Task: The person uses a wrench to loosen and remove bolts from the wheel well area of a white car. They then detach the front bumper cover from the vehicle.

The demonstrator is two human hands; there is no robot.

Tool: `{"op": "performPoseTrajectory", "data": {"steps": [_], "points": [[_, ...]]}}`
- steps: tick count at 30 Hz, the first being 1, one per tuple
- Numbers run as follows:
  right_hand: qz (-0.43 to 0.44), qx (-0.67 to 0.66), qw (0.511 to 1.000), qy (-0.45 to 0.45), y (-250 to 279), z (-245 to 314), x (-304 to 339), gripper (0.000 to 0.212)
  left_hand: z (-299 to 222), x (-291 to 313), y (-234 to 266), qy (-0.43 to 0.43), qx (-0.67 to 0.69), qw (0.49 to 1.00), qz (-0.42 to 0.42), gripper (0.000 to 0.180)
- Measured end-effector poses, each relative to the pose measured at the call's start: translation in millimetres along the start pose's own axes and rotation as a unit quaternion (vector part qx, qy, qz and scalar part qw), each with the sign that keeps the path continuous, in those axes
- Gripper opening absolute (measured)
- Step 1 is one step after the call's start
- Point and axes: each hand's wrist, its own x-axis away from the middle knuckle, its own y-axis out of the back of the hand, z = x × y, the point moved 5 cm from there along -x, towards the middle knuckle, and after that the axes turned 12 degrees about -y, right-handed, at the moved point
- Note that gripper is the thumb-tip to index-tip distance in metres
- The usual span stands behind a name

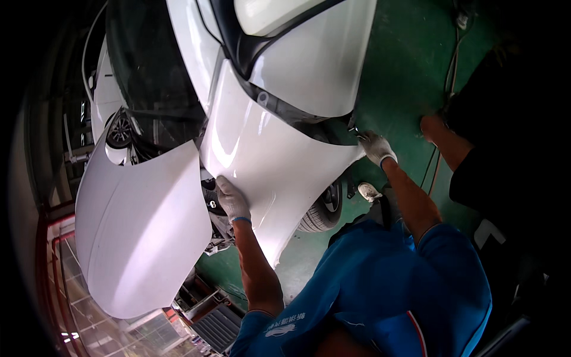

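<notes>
A white front fender (256, 157) lies across the side of a white car, above a black tyre (324, 211). Dark inner structure shows through a gap between its rear edge and the white door (315, 71). My left hand (233, 200), in a pale knit glove, grips the fender's upper edge beside the raised white hood (146, 232); its fingertips are partly hidden. My right hand (377, 147), gloved too, is closed at the fender's lower rear corner. Close to its fingers is a small dark, shiny part (353, 127) too small to make out.
Another person's bare arm and hand (445, 140), with dark clothing, reach in from the right. Cables (453, 71) trail over the green floor (404, 77). A pale shoe (369, 191) stands near the tyre. Engine-bay parts (217, 229) lie exposed below the hood.
</notes>
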Motion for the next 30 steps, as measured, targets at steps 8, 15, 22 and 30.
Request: {"op": "performPoseTrajectory", "data": {"steps": [8, 15, 22, 30], "points": [[0.145, -0.120, 0.964, 0.190, -9, 165, 77, 0.059, -5, 0, 1, 0.013, -0.072, 0.997, 0.009, 0.079], [0.140, -0.110, 0.963, 0.204, -16, 193, 85, 0.052, -18, 7, -3, 0.012, -0.055, 0.998, 0.017, 0.076], [0.135, -0.147, 0.958, 0.207, -30, 176, 70, 0.044, -14, 4, -4, 0.025, -0.057, 0.998, 0.009, 0.074], [0.153, -0.194, 0.947, 0.208, -25, 196, 71, 0.035, -28, 6, -2, 0.062, -0.044, 0.997, -0.014, 0.064]]}}
